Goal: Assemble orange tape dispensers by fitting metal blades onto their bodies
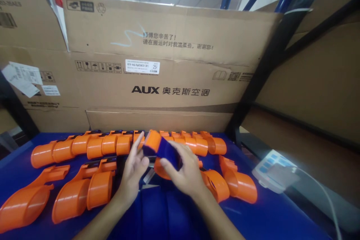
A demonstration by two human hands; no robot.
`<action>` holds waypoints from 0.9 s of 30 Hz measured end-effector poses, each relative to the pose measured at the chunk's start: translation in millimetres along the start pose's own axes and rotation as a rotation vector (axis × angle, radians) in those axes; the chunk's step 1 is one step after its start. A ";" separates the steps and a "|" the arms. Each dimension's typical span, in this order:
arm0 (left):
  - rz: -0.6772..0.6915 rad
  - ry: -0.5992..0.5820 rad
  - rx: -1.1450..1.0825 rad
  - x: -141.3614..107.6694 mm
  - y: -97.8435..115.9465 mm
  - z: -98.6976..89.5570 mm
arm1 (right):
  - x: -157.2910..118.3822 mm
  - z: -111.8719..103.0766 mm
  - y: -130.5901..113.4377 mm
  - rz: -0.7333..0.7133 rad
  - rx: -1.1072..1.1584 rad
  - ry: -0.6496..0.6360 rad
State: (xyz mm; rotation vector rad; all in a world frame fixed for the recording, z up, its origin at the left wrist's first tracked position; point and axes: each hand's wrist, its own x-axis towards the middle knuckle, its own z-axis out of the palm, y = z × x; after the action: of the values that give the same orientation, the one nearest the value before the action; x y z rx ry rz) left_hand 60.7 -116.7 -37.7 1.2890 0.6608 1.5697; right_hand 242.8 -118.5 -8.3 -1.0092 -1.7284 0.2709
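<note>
My right hand (185,168) grips a dark blue and orange plastic piece (168,152) over the middle of the table, with the thumb on its near side. The orange end (152,140) points toward my left hand (133,168). Beside that end, my left hand has its fingers stretched up and its thumb apart; whether it touches the piece is hard to tell. Just below the held piece, an orange rounded part (161,168) shows, partly hidden by my right hand. Orange scoop-like cups with handles lie around both hands, such as one cup (99,191) left of my left forearm.
A blue table (225,225) bears rows of orange cups (63,150) along its back and sides. Behind stands a large cardboard box (112,90). At right are a white device (274,170) with a cable and a black shelf post (258,63).
</note>
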 end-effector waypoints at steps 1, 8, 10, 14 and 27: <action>0.039 -0.071 0.082 -2.2 1.9 0.0 | 1.2 0.8 2.7 0.081 0.086 0.053; 0.450 -0.314 0.821 -13.0 3.3 3.3 | 12.0 6.5 16.6 0.434 0.631 0.303; 0.550 -0.258 0.889 -11.8 0.2 3.3 | 11.1 11.5 16.0 0.466 0.667 0.242; 0.701 -0.132 0.960 -8.5 -2.7 -3.8 | 2.5 28.9 15.1 0.578 0.766 0.084; 0.643 0.130 0.834 0.3 32.4 -21.5 | 18.5 0.4 24.5 0.589 0.725 0.131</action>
State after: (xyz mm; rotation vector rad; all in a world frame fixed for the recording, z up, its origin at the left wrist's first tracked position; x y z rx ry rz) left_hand 29.6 -125.6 -16.1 2.1831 1.1300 1.9844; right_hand 253.1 -89.7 -11.0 -0.9236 -1.0332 1.0933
